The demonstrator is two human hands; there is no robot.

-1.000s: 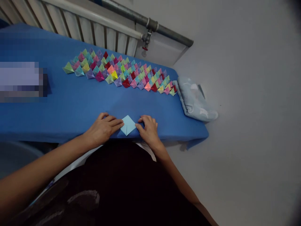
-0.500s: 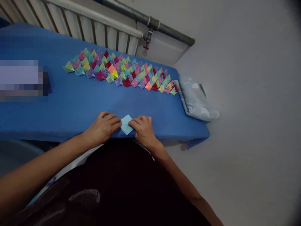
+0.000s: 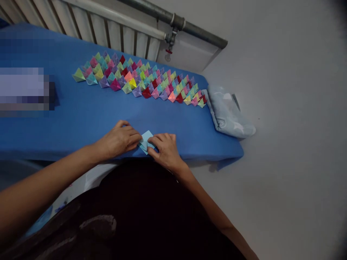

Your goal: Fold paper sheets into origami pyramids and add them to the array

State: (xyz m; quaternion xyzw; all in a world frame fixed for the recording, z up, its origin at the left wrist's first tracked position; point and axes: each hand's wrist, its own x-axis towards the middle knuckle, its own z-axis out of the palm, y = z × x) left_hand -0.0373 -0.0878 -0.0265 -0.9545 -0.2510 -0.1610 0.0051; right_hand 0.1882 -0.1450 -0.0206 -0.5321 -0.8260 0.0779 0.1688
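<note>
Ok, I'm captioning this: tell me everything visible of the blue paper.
The paper is plain light blue, thin-looking and folded, with flaps on its near part and a corner pointing away from the person. It is at the near edge of the blue cloth, between the left hand and the right hand; both touch it, partly hiding it.

Open strip of blue cloth [image 3: 89,115] gives a hand L–R room btwn the paper rows [image 3: 137,90] & L hand [image 3: 119,139]/R hand [image 3: 166,150], w/ rows then radiator [image 3: 114,36] blocking the far side, folded blanket [image 3: 229,115] the R end, blurred obj [image 3: 23,86] the L.
</note>
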